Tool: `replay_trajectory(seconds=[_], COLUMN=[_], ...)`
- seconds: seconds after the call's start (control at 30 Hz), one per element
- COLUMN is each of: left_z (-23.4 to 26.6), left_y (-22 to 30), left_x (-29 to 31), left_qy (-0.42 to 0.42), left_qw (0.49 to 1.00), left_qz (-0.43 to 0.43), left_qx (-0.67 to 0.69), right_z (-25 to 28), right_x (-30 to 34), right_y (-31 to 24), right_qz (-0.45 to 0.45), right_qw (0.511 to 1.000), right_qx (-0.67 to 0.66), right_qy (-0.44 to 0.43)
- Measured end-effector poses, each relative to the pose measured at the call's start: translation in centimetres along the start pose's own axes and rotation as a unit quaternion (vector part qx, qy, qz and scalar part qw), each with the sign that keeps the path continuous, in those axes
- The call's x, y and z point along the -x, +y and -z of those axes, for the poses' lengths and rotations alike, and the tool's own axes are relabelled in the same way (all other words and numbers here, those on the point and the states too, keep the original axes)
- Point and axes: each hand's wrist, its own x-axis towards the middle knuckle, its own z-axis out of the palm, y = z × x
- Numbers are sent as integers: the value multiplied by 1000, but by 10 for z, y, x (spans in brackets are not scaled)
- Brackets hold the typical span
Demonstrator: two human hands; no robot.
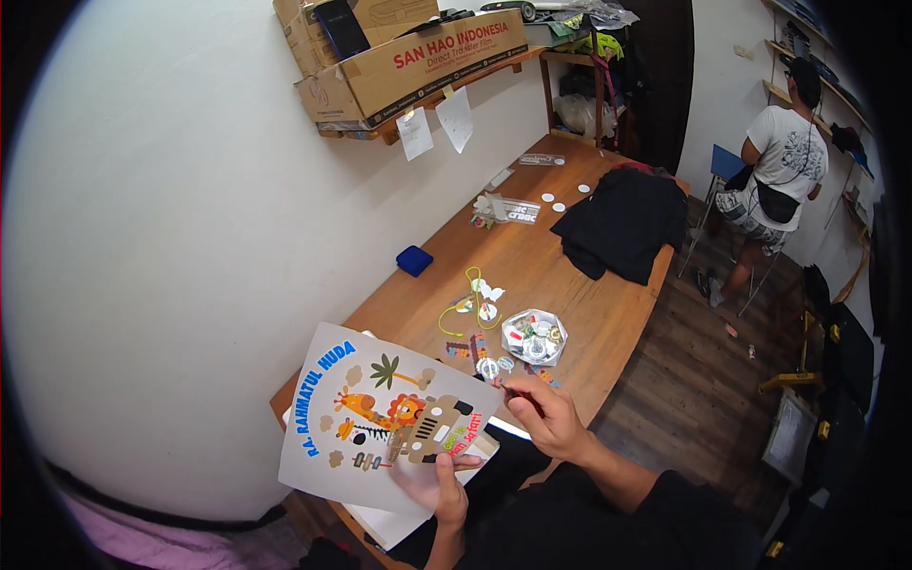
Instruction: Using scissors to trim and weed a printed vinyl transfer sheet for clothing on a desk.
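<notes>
My left hand (451, 494) grips the lower right edge of a printed film sheet (404, 413), its thumb on top. On the sheet are a giraffe, a lion, a zebra, a brown car, a palm tree and coloured lettering. At the sheet's right edge, my right hand (553, 423) is closed round a slim tool (524, 393) with a dark reddish handle; the fingers hide most of it. More white sheets (391, 525) show beneath the printed one. Just beyond my right hand stands a clear faceted bowl (564, 332) filled with small round pieces.
Round stickers (487, 311), a yellow-green cord (443, 323) and patterned strips (467, 348) lie on the wooden table (608, 313). Farther off are a blue pouch (414, 260) and folded black clothing (622, 223). Cardboard boxes (427, 62) fill a wall shelf. A person (784, 152) sits at right.
</notes>
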Motion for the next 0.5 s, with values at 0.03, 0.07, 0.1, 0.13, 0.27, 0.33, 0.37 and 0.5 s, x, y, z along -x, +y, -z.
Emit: replay_trajectory(seconds=[0.03, 0.07, 0.1, 0.13, 0.27, 0.33, 0.37, 0.5], left_z=[1, 1, 1, 1, 7, 8, 7, 4], left_y=[0, 0, 2, 3, 4, 6, 7, 11], left_x=[0, 0, 0, 0, -2, -1, 0, -1], left_qy=[10, 12, 2, -8, -8, -10, -8, -9], left_qw=[1000, 1000, 1000, 1000, 999, 999, 999, 999], left_qz=[4, 3, 3, 3, 7, 13, 13, 19], left_qx=[0, -1, 2, 5, 31, 30, 30, 25], right_z=[3, 8, 16, 19, 18, 13, 13, 11], right_x=[-1, -3, -5, -5, -3, -4, -5, -6], right_y=[0, -2, -8, -11, -13, -18, -21, -23], right_qz=[2, 4, -20, -20, 16, 12, 19, 19], right_qw=[1000, 1000, 998, 998, 999, 999, 999, 998], right_qx=[-8, -17, -53, -51, 17, 14, 24, 37], right_qy=[3, 6, 6, 6, -29, -46, -45, -50])
